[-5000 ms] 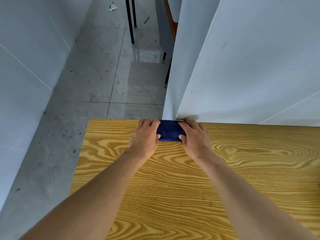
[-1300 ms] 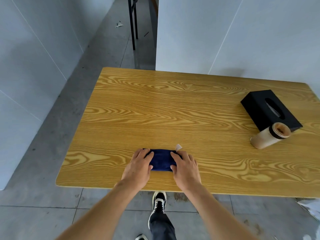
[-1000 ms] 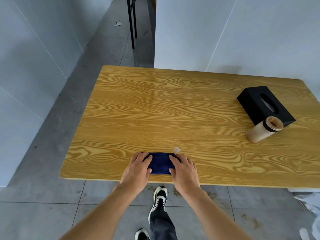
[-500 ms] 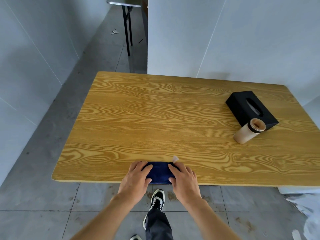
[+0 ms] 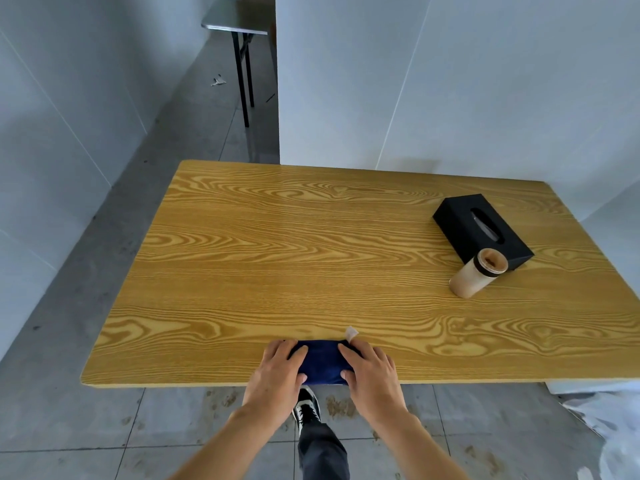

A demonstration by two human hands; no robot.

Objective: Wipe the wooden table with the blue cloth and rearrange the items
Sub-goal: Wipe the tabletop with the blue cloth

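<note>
A folded blue cloth (image 5: 320, 363) lies at the near edge of the wooden table (image 5: 294, 258), with a small white tag sticking out at its right. My left hand (image 5: 277, 370) presses on its left end and my right hand (image 5: 372, 374) on its right end, fingers curled over the cloth. At the right side of the table sits a black tissue box (image 5: 481, 232). A beige cup with a dark rim (image 5: 478, 277) stands just in front of the box, touching or nearly touching it.
White wall panels stand behind the table and along the left. A grey tiled floor runs on the left toward a small metal table with black legs (image 5: 239, 39). My leg and shoe (image 5: 308, 407) show below the table's near edge. White plastic sheeting lies at the lower right.
Both hands have dragged the cloth from the far edge back to the near edge of the table. The view has pulled back, and the box and cup have come into sight.
</note>
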